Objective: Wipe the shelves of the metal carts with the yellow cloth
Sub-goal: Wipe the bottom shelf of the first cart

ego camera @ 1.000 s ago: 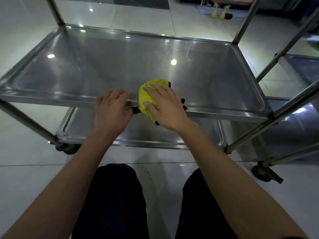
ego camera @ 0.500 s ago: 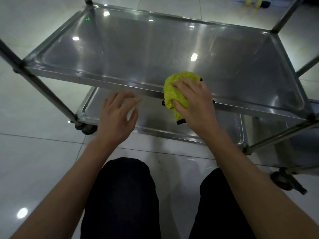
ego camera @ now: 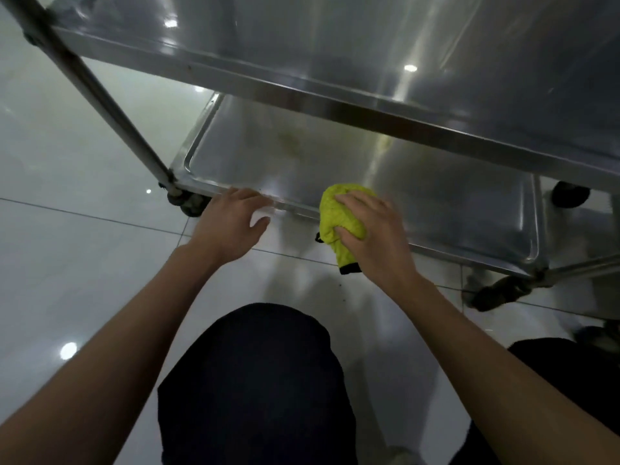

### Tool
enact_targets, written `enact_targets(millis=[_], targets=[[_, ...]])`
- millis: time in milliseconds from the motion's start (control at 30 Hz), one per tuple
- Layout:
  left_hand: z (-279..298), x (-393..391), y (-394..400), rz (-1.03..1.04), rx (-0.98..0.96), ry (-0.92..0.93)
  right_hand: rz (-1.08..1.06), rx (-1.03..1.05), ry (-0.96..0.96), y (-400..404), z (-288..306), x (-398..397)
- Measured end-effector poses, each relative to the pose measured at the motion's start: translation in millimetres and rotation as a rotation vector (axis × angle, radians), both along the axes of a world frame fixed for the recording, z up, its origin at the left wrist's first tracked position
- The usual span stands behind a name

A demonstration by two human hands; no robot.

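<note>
The right hand grips the bunched yellow cloth, fingers curled over the top of the wad and thumb tucked under it, so the cloth forms a firm pad rather than a loose rag. The cloth sits at the front rim of the low shelf, partly over the rim and partly hanging toward the floor, its dark-edged tail dangling below the hand. That looks like the start of a pass on the low shelf: the pad is brought to the near edge, from where it can be pushed inward across the steel.

The left hand is open, fingers spread and relaxed, its fingertips at the same front rim, to the left of the cloth and well apart from it. It seems placed there to steady the cart or brace the person while leaning down; whether the fingers actually press on the rim I cannot tell.

Faint yellowish smears show on the low shelf further in from the cloth, likely what the wipe is meant for. The upper shelf overhangs the low one, leaving a shallow gap, which explains the crouched stance and the low reach. A caster sits at the low shelf's left front corner, under the post.
</note>
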State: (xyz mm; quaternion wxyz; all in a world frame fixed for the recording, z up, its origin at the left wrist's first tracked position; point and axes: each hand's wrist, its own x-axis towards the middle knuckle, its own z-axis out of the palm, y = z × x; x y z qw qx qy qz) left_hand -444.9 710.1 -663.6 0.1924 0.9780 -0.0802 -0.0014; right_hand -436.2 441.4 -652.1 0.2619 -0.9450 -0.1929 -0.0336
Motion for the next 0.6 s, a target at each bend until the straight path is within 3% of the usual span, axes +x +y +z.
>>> enact_targets(millis=[300, 467, 600], targets=[[-69.6, 26.9, 57.5, 0.148, 0.174, 0.138, -0.196, 0.1, 0.026, 17.0, -79.0, 50.3], [-96.8, 37.2, 61.8, 0.148, 0.149, 0.179, -0.128, -0.096, 0.131, 21.4, -110.7, 61.4], [-109.3, 33.6, 56.3, 0.173, 0.13, 0.101, -0.084, -0.151, 0.141, 14.8, -127.2, 56.0]])
